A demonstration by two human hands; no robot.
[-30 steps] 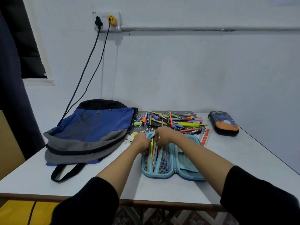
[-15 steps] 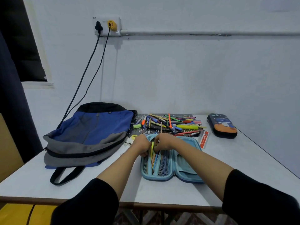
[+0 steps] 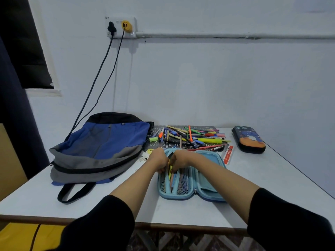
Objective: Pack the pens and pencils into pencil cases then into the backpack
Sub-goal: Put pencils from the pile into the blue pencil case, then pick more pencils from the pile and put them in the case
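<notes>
Tucking pens (image 3: 170,171) into the mesh pocket of the open blue pencil case (image 3: 181,197), the left hand (image 3: 159,161) and right hand (image 3: 181,158) meet with fingers curled; the right seems to pinch the pens, while the left's grasp is hidden. The case lies flat on the table (image 3: 272,178) just before the loose pile (image 3: 192,137), probably for short reaches, with the backpack (image 3: 101,147) waiting alongside, left.

A pale wall (image 3: 217,78) is crossed by a pipe (image 3: 235,35) joined to a socket (image 3: 133,24) (two cables (image 3: 111,29) are plugged in). A dark window (image 3: 23,51) is seen beside a curtain (image 3: 12,115). A white table (image 3: 272,178) is set against the wall, with patterned floor (image 3: 181,241) glimpsed beneath.
</notes>
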